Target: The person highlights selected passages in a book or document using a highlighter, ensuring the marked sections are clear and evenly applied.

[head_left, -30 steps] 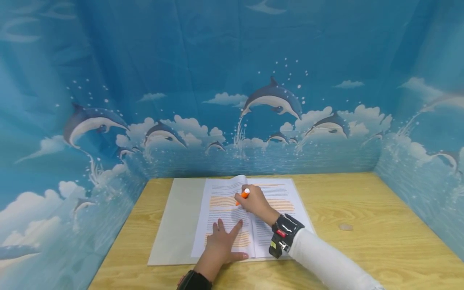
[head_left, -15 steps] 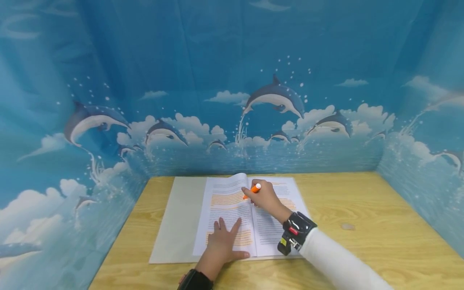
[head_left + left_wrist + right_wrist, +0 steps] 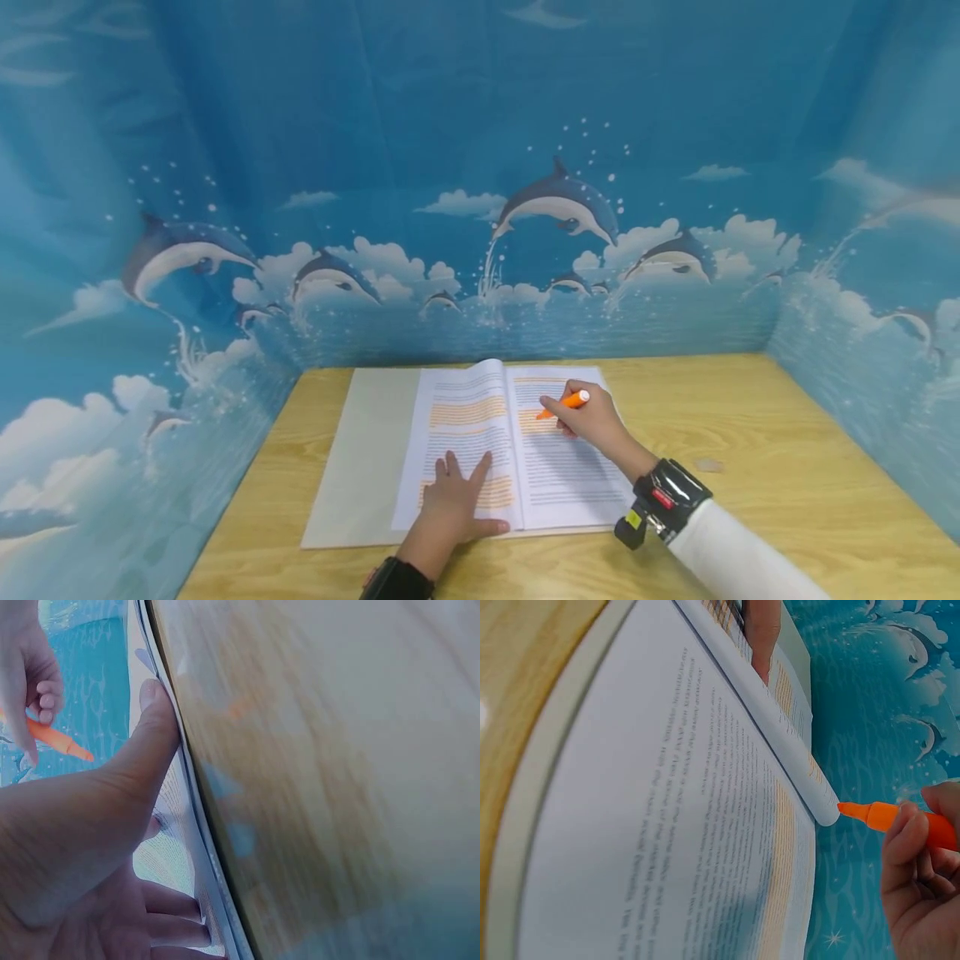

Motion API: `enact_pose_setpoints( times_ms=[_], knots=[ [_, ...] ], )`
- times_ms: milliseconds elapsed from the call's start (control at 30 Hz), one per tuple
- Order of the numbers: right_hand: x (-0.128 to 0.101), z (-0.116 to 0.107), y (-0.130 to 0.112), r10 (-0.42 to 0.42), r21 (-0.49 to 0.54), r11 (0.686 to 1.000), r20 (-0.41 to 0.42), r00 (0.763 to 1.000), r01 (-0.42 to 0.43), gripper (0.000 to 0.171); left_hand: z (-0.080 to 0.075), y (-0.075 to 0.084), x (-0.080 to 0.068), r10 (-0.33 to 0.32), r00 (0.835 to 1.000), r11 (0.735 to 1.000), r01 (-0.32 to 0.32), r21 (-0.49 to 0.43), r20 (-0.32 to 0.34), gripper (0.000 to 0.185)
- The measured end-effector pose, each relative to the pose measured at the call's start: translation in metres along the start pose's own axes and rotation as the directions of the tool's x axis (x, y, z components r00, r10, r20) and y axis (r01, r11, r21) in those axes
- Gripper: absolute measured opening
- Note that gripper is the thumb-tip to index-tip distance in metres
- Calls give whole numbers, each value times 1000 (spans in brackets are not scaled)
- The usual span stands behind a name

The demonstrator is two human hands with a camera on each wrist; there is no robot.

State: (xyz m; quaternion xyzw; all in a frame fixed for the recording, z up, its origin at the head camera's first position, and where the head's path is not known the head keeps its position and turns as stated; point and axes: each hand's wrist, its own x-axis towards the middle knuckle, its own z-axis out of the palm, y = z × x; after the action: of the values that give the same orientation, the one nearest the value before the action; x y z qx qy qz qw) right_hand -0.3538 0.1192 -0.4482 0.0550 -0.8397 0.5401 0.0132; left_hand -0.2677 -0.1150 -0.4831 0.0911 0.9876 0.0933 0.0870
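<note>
The left hand (image 3: 450,504) rests on the left page of the book (image 3: 566,496), fingers spread, thumb out by the book's near edge. Over the book's right page, the right hand (image 3: 598,421) pinches the marker (image 3: 572,401), tip pointing toward highlighted lines (image 3: 531,425); whether it touches the book, I cannot tell.

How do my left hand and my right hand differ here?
The left hand lies spread out on the left page; the right hand grips an orange highlighter over the right page. The left hand is near the lower edge of the book; the right hand is farther up. Both wear black wrist straps.
</note>
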Motion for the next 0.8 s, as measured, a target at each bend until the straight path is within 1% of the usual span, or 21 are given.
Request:
enact_pose_setpoints(
  times_ms=[67,167,333,433,533,600,733,800],
  knots=[
    [-4,-3,4,29,37,999,-1,1000,-29,38,0,-1,0,0,1000,1000,0,11,3,103],
    [-8,-8,11,72,54,996,-17,997,-71,37,-1,-1,1,-8,1000,1000,8,20,19,103],
    [-14,-14,16,130,43,991,-50,990,-128,38,1,-1,2,-4,1000,1000,4,27,25,104],
    [-16,-16,17,143,51,989,-62,988,-140,38,3,-2,1,12,1000,999,-12,32,8,103],
    [-17,-16,18,152,72,987,-69,986,-147,36,4,-4,-1,15,1000,999,-15,39,-1,101],
    [-19,-15,19,165,75,984,-69,984,-159,36,4,-4,-3,10,1000,998,-10,61,2,99],
    [-22,-15,20,186,71,981,-73,980,-181,36,0,-1,-6,13,1000,995,-14,96,20,97],
    [-24,-16,20,191,76,980,-77,979,-185,34,-2,0,-8,24,999,996,-26,86,22,96]
  ],
)
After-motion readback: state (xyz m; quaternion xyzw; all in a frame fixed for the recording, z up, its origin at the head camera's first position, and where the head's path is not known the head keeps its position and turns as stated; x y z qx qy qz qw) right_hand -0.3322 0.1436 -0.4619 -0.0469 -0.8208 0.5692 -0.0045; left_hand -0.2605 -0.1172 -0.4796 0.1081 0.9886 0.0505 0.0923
